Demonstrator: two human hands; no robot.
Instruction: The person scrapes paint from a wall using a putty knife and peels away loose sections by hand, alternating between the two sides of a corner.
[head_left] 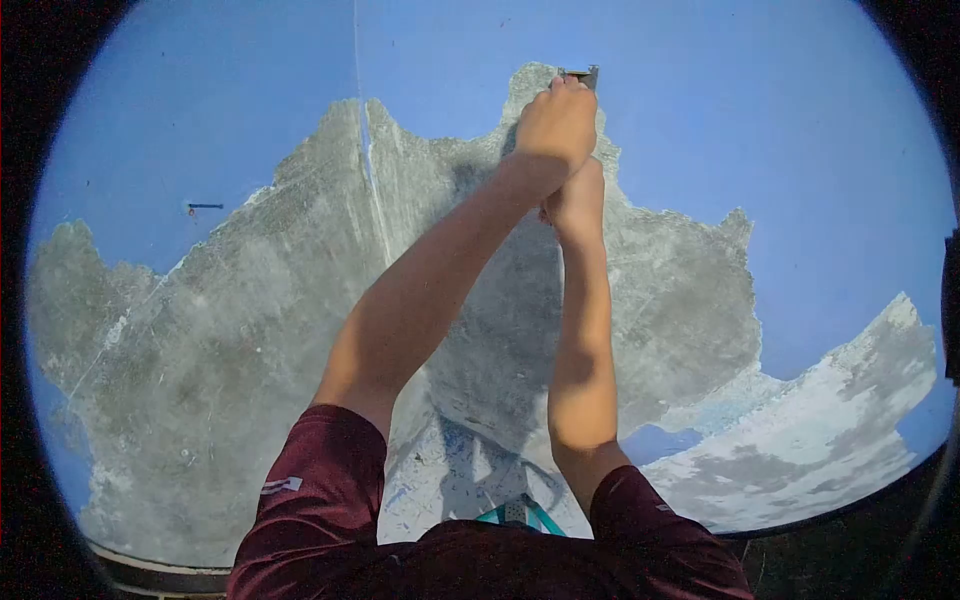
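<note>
Both arms stretch up the wall. My left hand is higher, its fingers closed round a scraper, of which only the dark head shows beyond the knuckles. Just below it, my right hand is closed as well, apparently round the lower part of the same tool; the grip itself is hidden by the hands. The scraper's head lies at the border between blue paint and bare grey wall.
A small dark hook or nail sticks out of the blue paint at the left. A thin vertical line runs down the wall left of centre. Paint flakes lie on the pale floor below, beside green straps.
</note>
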